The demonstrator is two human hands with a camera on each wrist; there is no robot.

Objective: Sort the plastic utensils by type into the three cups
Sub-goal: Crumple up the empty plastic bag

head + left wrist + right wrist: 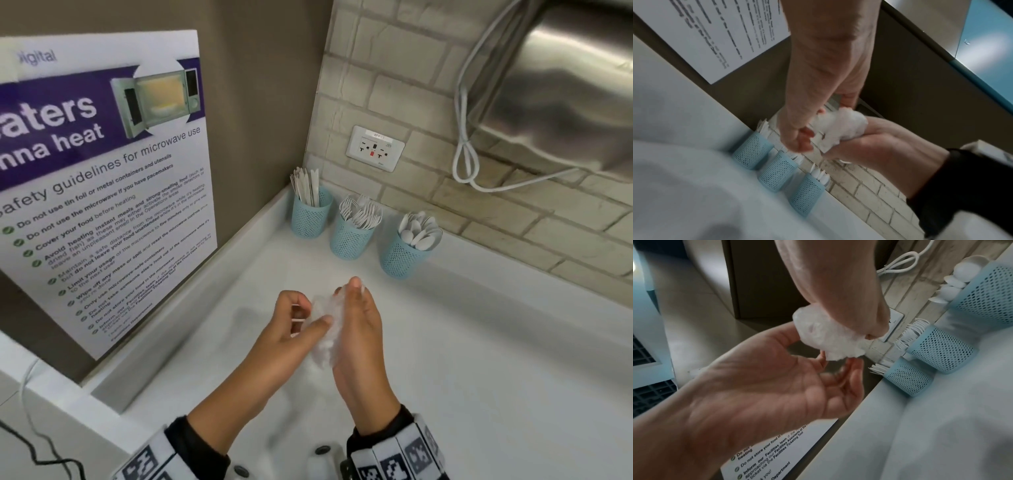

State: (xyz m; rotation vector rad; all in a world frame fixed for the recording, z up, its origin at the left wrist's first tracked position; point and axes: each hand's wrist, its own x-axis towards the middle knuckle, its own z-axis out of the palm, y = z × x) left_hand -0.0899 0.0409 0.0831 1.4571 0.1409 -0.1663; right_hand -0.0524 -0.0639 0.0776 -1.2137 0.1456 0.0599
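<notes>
Left to right: poster [102, 178] on the side wall, then three cups at the back of the counter [479, 359], knives [310, 214], forks [351, 233], spoons [404, 251]. Looks all sorted, no loose utensils that I can see. Both hands are together in front of the cups, left hand [298, 323] pinching and right hand [356, 329] cupping a crumpled clear wrapper [325, 332]. The cups are straight ahead; the right hand is nearer the spoons.
</notes>
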